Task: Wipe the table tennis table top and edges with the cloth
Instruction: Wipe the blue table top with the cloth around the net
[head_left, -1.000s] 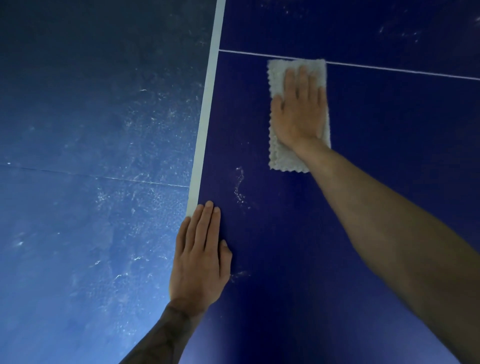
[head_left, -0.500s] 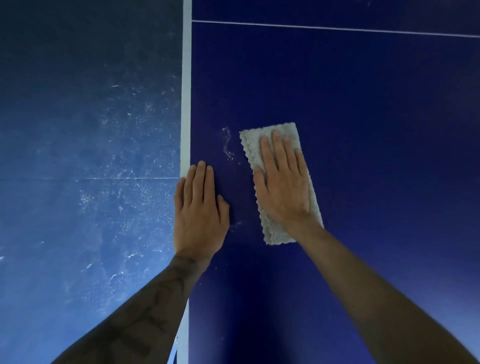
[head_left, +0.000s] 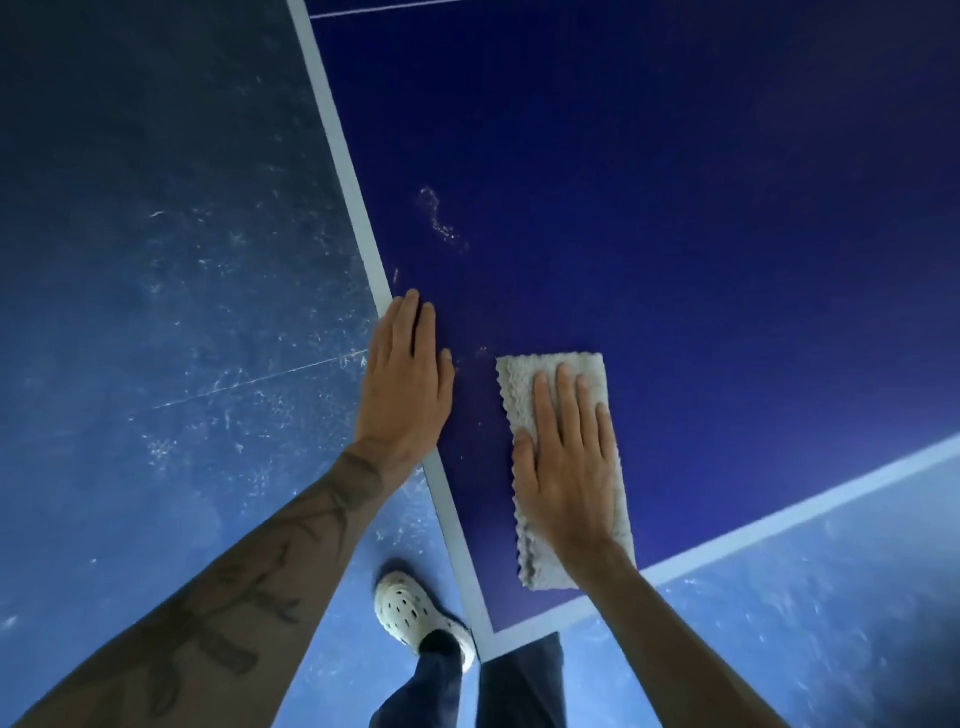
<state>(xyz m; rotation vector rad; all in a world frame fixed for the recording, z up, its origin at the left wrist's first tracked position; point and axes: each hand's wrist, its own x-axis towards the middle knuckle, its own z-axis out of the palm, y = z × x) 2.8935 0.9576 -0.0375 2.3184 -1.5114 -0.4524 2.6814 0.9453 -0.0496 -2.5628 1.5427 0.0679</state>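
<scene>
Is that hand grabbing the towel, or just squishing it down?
Just pressing: the right hand lies flat on the cloth's middle. The left hand holds nothing.

From the cloth, your path toward 12 and 2 o'clock runs over bare table top. At 9 o'clock your left hand lies flat on the side edge, blocking. At 6 o'clock the corner ends the surface.

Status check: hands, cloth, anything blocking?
Right hand flat on cloth, near table corner. Left hand braced flat on side edge line. White smear ahead, unwiped. Nothing blocking.
</scene>
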